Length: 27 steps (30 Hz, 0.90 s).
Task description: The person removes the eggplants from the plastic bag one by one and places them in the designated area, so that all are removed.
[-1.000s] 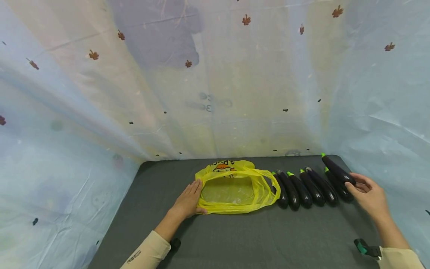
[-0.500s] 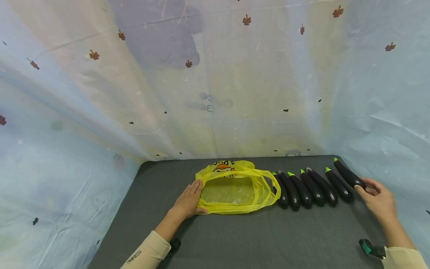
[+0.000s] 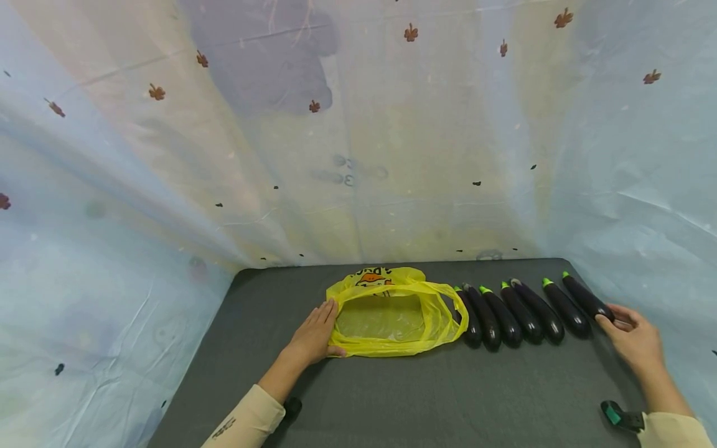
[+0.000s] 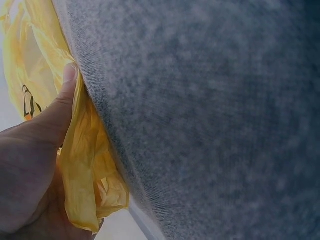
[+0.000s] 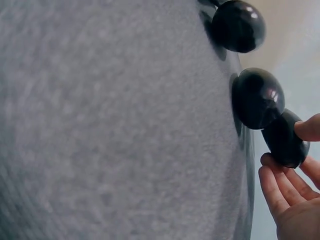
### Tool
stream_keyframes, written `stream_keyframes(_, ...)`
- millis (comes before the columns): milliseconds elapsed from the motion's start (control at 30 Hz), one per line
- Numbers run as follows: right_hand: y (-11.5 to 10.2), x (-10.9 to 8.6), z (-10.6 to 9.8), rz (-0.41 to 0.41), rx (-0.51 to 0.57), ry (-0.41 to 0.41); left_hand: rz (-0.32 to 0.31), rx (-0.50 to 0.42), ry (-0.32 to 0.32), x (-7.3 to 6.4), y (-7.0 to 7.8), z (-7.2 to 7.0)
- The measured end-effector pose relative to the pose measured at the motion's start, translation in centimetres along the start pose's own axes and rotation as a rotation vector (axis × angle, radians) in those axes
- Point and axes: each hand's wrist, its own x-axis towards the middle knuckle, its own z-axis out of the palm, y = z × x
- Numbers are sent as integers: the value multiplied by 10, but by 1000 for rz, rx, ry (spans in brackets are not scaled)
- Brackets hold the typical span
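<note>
A yellow plastic bag [image 3: 392, 346] with a cartoon print lies mouth toward me on the dark grey table. My left hand [image 3: 312, 333] rests against its left side, fingers straight and thumb [image 4: 65, 95] spread at the front rim. Far to the right, my right hand [image 3: 638, 339] holds an eggplant [image 3: 585, 295] by its rounded lower end, between thumb and fingers. Its green stem points to the back. Close to its left is another eggplant [image 3: 566, 308], last in a row of several similar ones. In the right wrist view the held eggplant [image 5: 286, 140] is partly covered by my fingers.
More eggplants [image 3: 505, 317] lie side by side between the bag and my right hand; the bag's handle overlaps the leftmost. A pale patterned plastic sheet [image 3: 392, 205] stands behind the grey table [image 3: 448, 398] and along its sides. Dark straps sit near both wrists.
My right hand has moved right with the eggplant and lowered it toward the table, to the right end of the row. The left hand and the bag stay where they were.
</note>
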Motion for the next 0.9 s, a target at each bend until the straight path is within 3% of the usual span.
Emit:
stream_keyframes(367,12,4,6,-9,-34,-32,6,-3,13,0,0,1)
stream_keyframes(900,8,-5,10,-61,-22,-57,0,12,-1,0,0,0)
